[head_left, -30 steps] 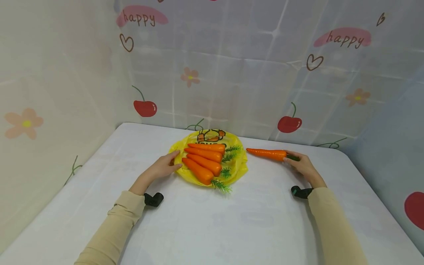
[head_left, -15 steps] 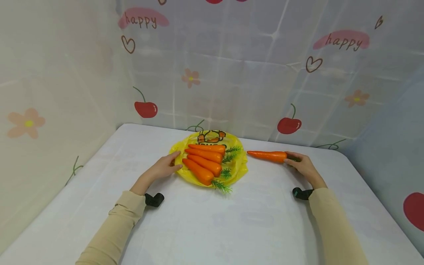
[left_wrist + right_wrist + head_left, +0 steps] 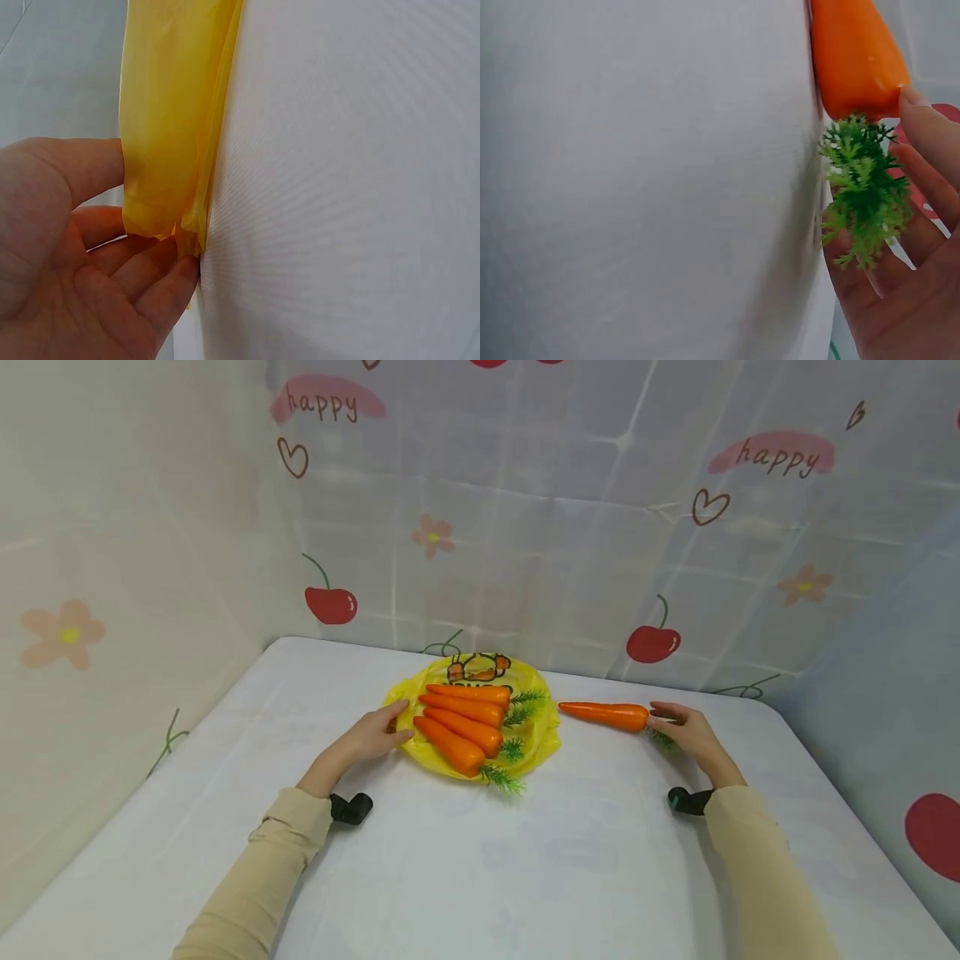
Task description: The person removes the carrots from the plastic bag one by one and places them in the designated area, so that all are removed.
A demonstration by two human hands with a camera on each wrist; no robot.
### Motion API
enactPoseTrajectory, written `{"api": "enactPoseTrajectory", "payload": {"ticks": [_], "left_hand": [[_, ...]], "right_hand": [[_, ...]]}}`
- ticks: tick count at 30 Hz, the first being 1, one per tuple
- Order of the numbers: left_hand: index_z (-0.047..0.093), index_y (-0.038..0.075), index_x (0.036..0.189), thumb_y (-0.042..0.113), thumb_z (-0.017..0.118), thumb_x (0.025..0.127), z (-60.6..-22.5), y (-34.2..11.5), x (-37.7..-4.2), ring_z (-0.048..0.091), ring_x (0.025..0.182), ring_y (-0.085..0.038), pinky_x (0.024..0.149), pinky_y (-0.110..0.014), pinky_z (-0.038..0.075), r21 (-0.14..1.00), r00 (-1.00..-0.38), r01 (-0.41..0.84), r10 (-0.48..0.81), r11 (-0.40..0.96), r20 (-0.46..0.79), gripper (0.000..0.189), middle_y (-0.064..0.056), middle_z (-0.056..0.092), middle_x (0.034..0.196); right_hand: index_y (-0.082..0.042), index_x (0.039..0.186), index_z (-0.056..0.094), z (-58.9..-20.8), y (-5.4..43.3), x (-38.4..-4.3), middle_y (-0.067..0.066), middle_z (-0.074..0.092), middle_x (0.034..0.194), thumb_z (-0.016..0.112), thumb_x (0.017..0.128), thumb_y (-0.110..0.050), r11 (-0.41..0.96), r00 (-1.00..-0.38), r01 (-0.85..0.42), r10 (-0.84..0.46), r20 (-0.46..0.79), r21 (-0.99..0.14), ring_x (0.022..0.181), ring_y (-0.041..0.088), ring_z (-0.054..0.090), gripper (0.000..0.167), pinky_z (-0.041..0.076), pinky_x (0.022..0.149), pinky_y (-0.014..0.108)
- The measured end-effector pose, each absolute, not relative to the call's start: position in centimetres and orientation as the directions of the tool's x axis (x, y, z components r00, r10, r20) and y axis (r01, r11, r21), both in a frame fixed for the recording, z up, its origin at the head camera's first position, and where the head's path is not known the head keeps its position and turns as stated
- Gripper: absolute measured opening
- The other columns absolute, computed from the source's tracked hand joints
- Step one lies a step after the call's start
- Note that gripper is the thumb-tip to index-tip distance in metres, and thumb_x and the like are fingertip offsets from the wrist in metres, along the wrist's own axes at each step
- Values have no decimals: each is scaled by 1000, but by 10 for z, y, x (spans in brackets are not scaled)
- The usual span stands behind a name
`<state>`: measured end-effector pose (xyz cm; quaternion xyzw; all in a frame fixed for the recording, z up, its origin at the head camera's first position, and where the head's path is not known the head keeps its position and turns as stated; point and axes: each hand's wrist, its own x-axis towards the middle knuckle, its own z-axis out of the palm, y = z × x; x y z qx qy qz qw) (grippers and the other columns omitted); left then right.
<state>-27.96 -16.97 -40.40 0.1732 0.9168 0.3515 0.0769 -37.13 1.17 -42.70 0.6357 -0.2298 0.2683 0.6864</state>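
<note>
In the head view several orange toy carrots (image 3: 459,747) with green leafy tops lie fanned out on a yellow plastic bag (image 3: 542,752). My left hand (image 3: 369,737) holds the bag's left edge; in the left wrist view its thumb and fingers lie about the yellow plastic (image 3: 169,127), with some fingertips hidden. To the right of the bag, a single toy carrot (image 3: 606,715) rests on the table, tip pointing left. My right hand (image 3: 693,735) is at its leafy end, fingers spread and loose. In the right wrist view the thumb tip is against the carrot's thick end (image 3: 859,64), beside the green leaves (image 3: 864,195).
A white cloth covers the table (image 3: 510,877). Behind it hangs a pale curtain (image 3: 517,568) printed with cherries, flowers and hearts. Black wrist devices (image 3: 351,810) sit at both beige sleeves (image 3: 247,885).
My right hand has let go of the single carrot's top and drawn slightly right, so the green leaves now show below the fingers. My left hand stays at the bag.
</note>
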Motion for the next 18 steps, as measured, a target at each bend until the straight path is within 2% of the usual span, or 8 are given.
{"api": "enactPoseTrajectory", "payload": {"ticks": [3, 6, 8, 10, 13, 18], "left_hand": [[24, -7, 144, 22, 55, 96, -403, -171, -282, 24, 134, -37, 107, -48, 23, 668, -930, 260, 367, 697, -22, 65, -23, 26, 147], [24, -7, 144, 22, 55, 96, -402, -173, -285, 24, 134, -36, 106, -48, 23, 663, -931, 261, 365, 702, -19, 64, -23, 27, 147], [24, -6, 145, 22, 55, 96, -401, -173, -286, 24, 134, -36, 107, -48, 23, 663, -932, 259, 362, 703, -20, 65, -22, 26, 147], [24, -6, 145, 22, 55, 96, -400, -174, -287, 24, 134, -36, 107, -48, 23, 662, -932, 256, 361, 704, -22, 65, -22, 26, 147], [24, -6, 145, 23, 55, 96, -400, -174, -289, 24, 134, -36, 107, -48, 23, 663, -932, 256, 361, 704, -24, 65, -22, 26, 147], [24, -6, 144, 22, 55, 96, -400, -173, -290, 24, 134, -36, 107, -47, 23, 665, -929, 260, 368, 700, -25, 65, -23, 26, 147]], "right_hand": [[2, 57, 66, -424, 11, -370, 12, 63, 55, 37, 97, -40, 48, 754, -656, 72, 653, 753, 68, 35, 67, 64, 55, 59, 45], [3, 56, 65, -425, 9, -371, 12, 63, 54, 35, 97, -41, 40, 700, -713, 92, 708, 700, 69, 33, 67, 67, 56, 61, 42], [3, 54, 64, -425, 7, -372, 11, 62, 53, 33, 98, -42, 43, 685, -727, 105, 721, 685, 67, 33, 67, 70, 56, 60, 41], [2, 55, 63, -425, 6, -376, 11, 62, 53, 32, 99, -42, 48, 698, -715, 107, 708, 697, 65, 32, 67, 70, 56, 59, 41], [1, 56, 62, -422, 5, -380, 11, 61, 51, 32, 99, -40, 61, 749, -661, 113, 653, 748, 59, 32, 66, 67, 55, 56, 41], [1, 58, 65, -421, 7, -384, 12, 62, 54, 37, 98, -37, 58, 792, -610, 85, 605, 791, 61, 34, 66, 62, 55, 57, 43]]}}
